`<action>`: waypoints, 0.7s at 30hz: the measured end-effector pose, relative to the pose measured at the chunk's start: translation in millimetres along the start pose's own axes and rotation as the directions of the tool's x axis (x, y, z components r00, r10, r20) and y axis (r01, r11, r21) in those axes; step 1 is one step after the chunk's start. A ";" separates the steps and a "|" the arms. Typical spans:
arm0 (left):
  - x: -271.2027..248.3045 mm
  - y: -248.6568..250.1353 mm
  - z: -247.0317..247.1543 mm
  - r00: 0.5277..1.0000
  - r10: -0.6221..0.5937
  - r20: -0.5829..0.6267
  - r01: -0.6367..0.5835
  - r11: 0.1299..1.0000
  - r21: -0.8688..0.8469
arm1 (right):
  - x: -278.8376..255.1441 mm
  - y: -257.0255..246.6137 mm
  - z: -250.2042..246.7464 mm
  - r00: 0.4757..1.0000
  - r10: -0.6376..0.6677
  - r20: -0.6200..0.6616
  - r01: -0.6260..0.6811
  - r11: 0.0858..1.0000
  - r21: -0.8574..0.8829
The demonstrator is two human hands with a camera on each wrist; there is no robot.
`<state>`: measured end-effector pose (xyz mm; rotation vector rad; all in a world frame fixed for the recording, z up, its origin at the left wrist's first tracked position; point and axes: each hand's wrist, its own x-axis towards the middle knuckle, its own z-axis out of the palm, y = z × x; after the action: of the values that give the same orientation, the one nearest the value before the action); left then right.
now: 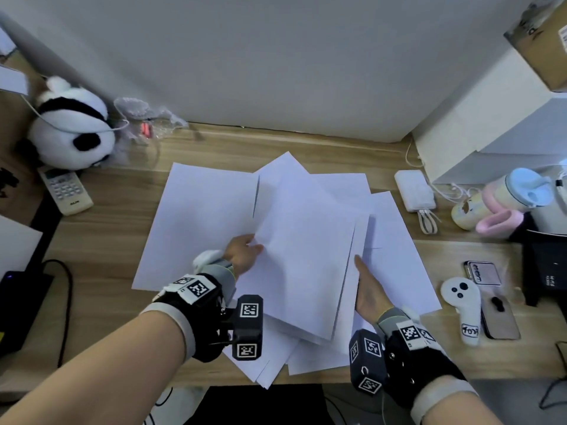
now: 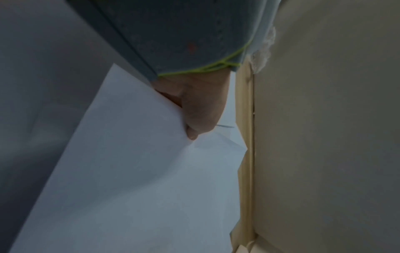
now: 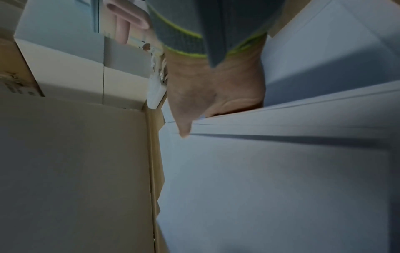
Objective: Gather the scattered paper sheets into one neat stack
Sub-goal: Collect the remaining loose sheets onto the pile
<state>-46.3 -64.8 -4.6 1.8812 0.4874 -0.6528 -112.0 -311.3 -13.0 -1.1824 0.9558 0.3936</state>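
Several white paper sheets lie fanned across the wooden desk (image 1: pixel 107 240). A bundle of sheets (image 1: pixel 306 265) is raised at the middle. My left hand (image 1: pixel 242 253) pinches its left edge, thumb on top and fingers hidden beneath; the left wrist view shows that thumb (image 2: pixel 201 111) pressed on the paper (image 2: pixel 129 171). My right hand (image 1: pixel 368 286) holds the bundle's right edge, with its fingers going under the sheets (image 3: pixel 281 171) and the thumb (image 3: pixel 184 131) at the edge. One loose sheet (image 1: pixel 199 222) lies flat at the left, another (image 1: pixel 399 259) at the right, and more (image 1: pixel 276 360) overhang the desk's front edge.
A panda plush (image 1: pixel 70 130) and a remote control (image 1: pixel 66 190) sit at the back left. To the right are a white power bank (image 1: pixel 414 190), a bottle (image 1: pixel 506 194), a white controller (image 1: pixel 461 305), two phones (image 1: pixel 500 314) and a white box (image 1: pixel 491 133).
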 end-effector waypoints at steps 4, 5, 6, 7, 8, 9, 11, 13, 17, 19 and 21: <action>6.1 -8.4 8.9 0.999 -0.033 0.026 0.033 0.999 0.009 | 4.1 9.0 -1.8 0.999 -0.015 -0.031 0.008 0.976 -0.218; 8.1 -8.2 5.2 1.000 -0.007 -0.022 0.007 1.000 0.021 | 4.5 9.9 -2.4 0.998 -0.038 -0.047 0.024 0.961 -0.275; 9.2 -7.2 -1.7 0.996 0.011 -0.089 -0.008 0.999 0.035 | 5.7 10.7 -3.4 0.996 -0.061 -0.059 0.039 0.948 -0.316; 11.3 -7.2 -9.5 0.987 0.019 -0.159 -0.011 0.999 0.051 | 7.0 11.5 -3.9 0.994 -0.080 -0.075 0.050 0.940 -0.337; 13.9 -7.7 -18.4 0.978 0.007 -0.208 0.013 0.996 0.092 | 9.9 12.5 -5.1 0.992 -0.092 -0.086 0.057 0.937 -0.344; 17.0 -8.6 -26.5 0.972 -0.005 -0.235 0.044 0.986 0.161 | 12.6 13.4 -6.0 0.990 -0.100 -0.099 0.060 0.936 -0.347; 20.2 -8.2 -37.8 0.979 -0.052 -0.196 0.107 0.954 0.281 | 16.1 15.1 -6.9 0.988 -0.099 -0.115 0.053 0.936 -0.349; 20.2 -4.3 -40.4 0.990 -0.097 -0.099 0.124 0.937 0.326 | 17.7 16.5 -7.6 0.988 -0.094 -0.121 0.045 0.933 -0.357; 10.8 8.7 -41.2 0.998 -0.061 0.001 0.054 0.900 0.432 | 16.1 14.6 -5.8 0.988 -0.084 -0.128 0.029 0.924 -0.382; 4.9 23.6 -47.3 1.000 -0.001 -0.030 0.015 0.882 0.470 | 16.7 13.5 -4.7 0.987 -0.080 -0.143 0.015 0.913 -0.407; -0.3 42.7 -59.9 0.992 0.083 -0.095 -0.026 0.871 0.491 | 17.0 12.6 -3.3 0.985 -0.084 -0.153 0.011 0.905 -0.426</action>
<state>-7.8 -25.5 44.4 2.4157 0.3574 -0.6774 -112.7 -313.2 -34.3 -1.6551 1.0133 0.4846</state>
